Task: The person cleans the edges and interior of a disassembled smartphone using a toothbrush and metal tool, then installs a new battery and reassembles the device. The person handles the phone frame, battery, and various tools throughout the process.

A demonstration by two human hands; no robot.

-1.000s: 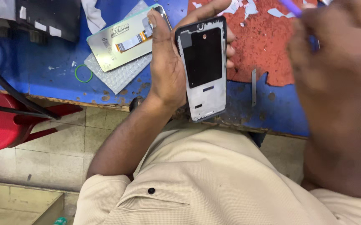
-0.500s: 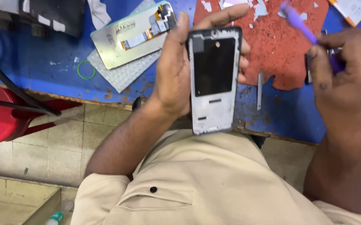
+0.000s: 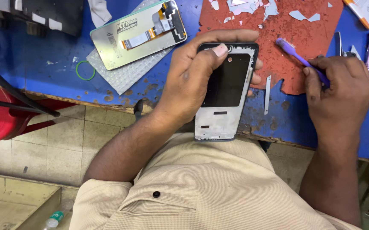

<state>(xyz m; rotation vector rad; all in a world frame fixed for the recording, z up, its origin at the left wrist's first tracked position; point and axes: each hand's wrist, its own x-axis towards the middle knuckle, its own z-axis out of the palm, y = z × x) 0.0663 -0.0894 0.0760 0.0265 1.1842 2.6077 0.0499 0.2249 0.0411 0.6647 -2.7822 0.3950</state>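
Centrally, a stripped phone frame (image 3: 226,91) with a black inner panel and pale metal edges is held upright over the near edge of the blue workbench (image 3: 44,51), its lower end hanging past the edge above the person's beige shirt (image 3: 201,187). The left hand (image 3: 193,81) wraps around the frame from its left side: the thumb lies across the top of the black panel, and the fingertips curl round the far edge, showing at the top and at the right side. The right hand (image 3: 337,96) rests on the bench to the right, well apart from the frame, its fingers pressed together in a pinch on the handle of a purple toothbrush (image 3: 297,53), whose bristle head points up and left over a red mat (image 3: 278,25). That mat is worn at its border and scattered with pale flakes of film. A thin metal strip (image 3: 267,88) lies at the mat's lower edge, between the frame and the right hand. Further left on the bench, a detached phone screen (image 3: 139,34) lies face down with an orange flex cable showing, resting on a piece of white textured foam (image 3: 124,74); a green rubber ring (image 3: 85,70) sits just beside it. Left of the bench and lower down stands a red stool (image 3: 1,115).
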